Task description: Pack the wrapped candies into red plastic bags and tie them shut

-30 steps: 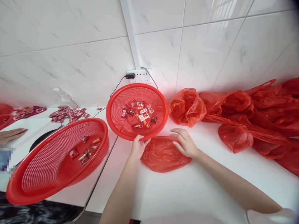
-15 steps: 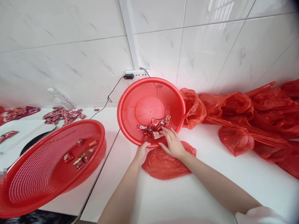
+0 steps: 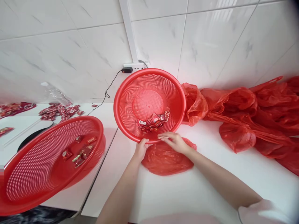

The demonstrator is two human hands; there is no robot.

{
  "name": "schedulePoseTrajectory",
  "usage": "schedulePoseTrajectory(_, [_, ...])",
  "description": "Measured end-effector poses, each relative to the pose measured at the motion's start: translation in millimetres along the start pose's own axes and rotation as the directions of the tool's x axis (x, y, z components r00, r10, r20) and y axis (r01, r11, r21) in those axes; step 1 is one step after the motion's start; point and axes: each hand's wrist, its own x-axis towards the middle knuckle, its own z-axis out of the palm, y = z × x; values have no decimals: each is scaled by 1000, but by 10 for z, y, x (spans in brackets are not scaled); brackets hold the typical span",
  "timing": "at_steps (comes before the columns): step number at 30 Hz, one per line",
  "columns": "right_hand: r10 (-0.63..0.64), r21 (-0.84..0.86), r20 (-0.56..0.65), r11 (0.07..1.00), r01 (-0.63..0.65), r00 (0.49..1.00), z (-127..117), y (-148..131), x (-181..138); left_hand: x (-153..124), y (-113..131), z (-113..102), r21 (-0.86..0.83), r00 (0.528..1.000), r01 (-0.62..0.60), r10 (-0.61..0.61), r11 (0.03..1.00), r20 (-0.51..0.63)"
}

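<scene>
A round red plastic basket (image 3: 124,127) leans toward me, with a small pile of red wrapped packets (image 3: 153,119) low inside it. My left hand (image 3: 141,149) grips its near rim, thumb over the edge. Just right of that, my right hand (image 3: 175,142) hovers by the rim with fingers stretched out and thumb apart; a small pale spot shows near the fingertips, too small to name. Beneath the front of the basket lies a bunched red plastic bag (image 3: 167,160).
To the left stands a larger red basket (image 3: 30,168) holding several packets. Behind it are small red packets (image 3: 56,112) and a clear bottle (image 3: 57,94). A black cable (image 3: 106,92) runs to a power strip (image 3: 136,66). Red plastic bags (image 3: 240,109) are heaped along the wall at right.
My right hand has drawn back from the packets to the basket's near rim. The packets now lie in a closer pile. My left hand stays on the rim.
</scene>
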Motion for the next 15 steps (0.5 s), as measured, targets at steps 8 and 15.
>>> schedulePoseTrajectory(8, [234,247,209,927,-283,950,-248,-148,76,45,21,-39,-35,997,-48,45,998,-62])
schedulePoseTrajectory(15, [-84,-445,-81,895,40,993,-253,-210,62,-14,18,8,-79,998,-66,68,995,16])
